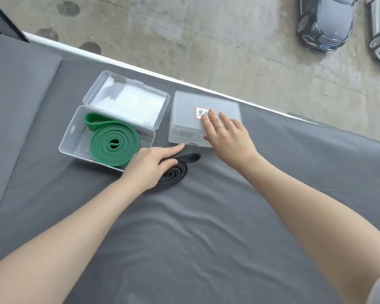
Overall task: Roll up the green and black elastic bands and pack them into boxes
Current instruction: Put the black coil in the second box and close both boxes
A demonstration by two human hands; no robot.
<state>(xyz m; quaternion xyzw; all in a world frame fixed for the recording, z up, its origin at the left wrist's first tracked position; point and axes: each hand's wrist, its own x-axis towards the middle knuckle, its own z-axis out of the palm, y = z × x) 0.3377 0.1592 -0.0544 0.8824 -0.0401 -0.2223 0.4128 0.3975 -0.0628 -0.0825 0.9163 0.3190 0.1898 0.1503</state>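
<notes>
A rolled green band (114, 145) lies in an open clear box (75, 137) whose lid (127, 99) is folded back. To its right stands a second clear box (184, 119), closed, with a red-edged label (199, 112). My right hand (226, 134) rests on that lid with straight fingers. A rolled black band (176, 174) lies on the grey sheet in front of the boxes, its loose end (193, 155) reaching the closed box. My left hand (149, 163) lies on the black roll, its index finger stretched along the band and its thumb against the roll's side.
The grey sheet (195, 227) covers a wide padded surface with a white far edge (140, 64). Beyond that edge, far below, lie concrete ground and two parked cars (325, 23).
</notes>
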